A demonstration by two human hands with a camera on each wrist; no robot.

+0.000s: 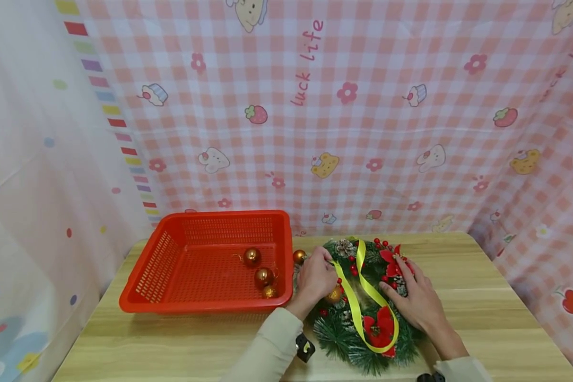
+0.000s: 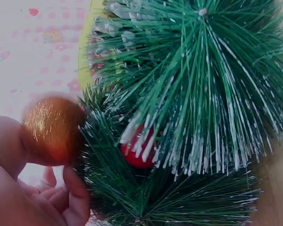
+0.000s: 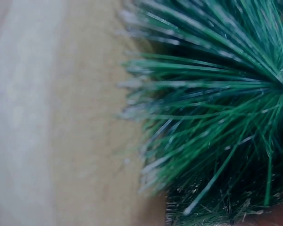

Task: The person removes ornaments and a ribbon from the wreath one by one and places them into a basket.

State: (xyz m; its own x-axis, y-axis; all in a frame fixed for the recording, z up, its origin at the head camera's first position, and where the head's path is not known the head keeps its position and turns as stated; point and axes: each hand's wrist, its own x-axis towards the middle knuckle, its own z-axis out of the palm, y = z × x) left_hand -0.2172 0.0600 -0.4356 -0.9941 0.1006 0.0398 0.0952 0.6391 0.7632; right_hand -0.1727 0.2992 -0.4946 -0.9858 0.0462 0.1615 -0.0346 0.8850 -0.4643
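Observation:
A green wreath [image 1: 336, 337] with red flowers, pinecones and red berries lies on the wooden table. A yellow ribbon [image 1: 354, 313] loops across it. At the wreath's left side, my left hand [image 1: 317, 275] has bent fingers near the ribbon's upper end; I cannot tell what the fingertips hold. A glittery orange-gold ball [image 2: 54, 131] sits right beside this hand in the left wrist view. My right hand [image 1: 419, 300] rests on the wreath's right side, fingers extended, near the upper red flower [image 1: 390, 263]. Frosted green needles [image 3: 217, 94] fill much of the right wrist view.
A red plastic basket [image 1: 145, 270] stands left of the wreath, with several gold balls [image 1: 263, 277] inside at its right end. Another gold ball [image 1: 299, 257] lies between basket and wreath. Behind the table [image 1: 477, 302] hangs a pink checked curtain [image 1: 291, 138].

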